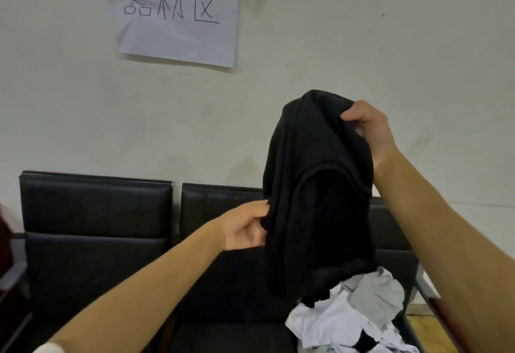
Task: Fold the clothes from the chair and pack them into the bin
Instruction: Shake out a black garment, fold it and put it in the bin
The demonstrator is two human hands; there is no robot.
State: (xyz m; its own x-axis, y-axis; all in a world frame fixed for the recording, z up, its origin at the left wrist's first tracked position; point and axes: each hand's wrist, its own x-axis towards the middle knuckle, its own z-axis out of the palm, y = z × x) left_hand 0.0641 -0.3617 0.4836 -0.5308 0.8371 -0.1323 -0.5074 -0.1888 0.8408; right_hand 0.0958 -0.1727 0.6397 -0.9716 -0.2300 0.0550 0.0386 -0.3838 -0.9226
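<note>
Both my forearms reach in from the bottom corners. My right hand (367, 127) pinches the top of the black garment (315, 191) between thumb and curled fingers, so it hangs long axis vertical, bunched end up. My left hand (245, 227) grips its left edge lower down, fingertips hidden in the cloth. Below my fingers its lower end touches a heap of white and grey clothes (354, 316) on the black chair (94, 230). Folds are hard to make out in the dark fabric.
</note>
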